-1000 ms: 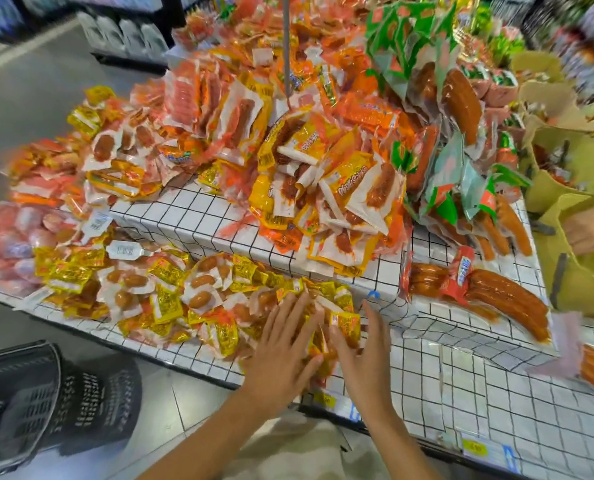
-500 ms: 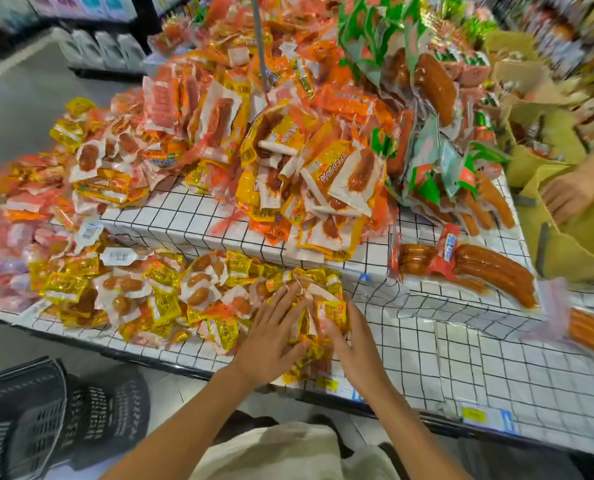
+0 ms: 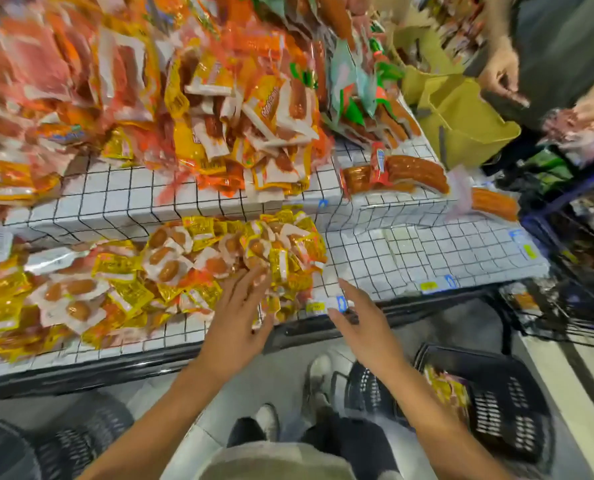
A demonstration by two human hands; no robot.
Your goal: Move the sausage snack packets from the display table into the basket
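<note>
Head view. The table (image 3: 409, 258) has two tiers covered in white sheet printed with a black grid. The packets (image 3: 191, 268) are small, glossy yellow and white pouches, each showing a short oval sausage; they lie heaped on the lower tier, along its front edge, from the left edge to about the middle. The left hand (image 3: 234, 322) lies flat, fingers straight and spread, fingertips touching the right end of the heap. The right hand (image 3: 361, 322) hovers at the front edge just right of the heap, fingers straight and loosely spread, holding nothing, with no packet under it. The basket (image 3: 503, 407) is black perforated plastic, on the floor below the table's front edge, right of the right forearm; a few yellow packets lie inside. The forearm hides part of its rim. The upper tier carries blurred orange and yellow packs. The frame edges are smeared.
</note>
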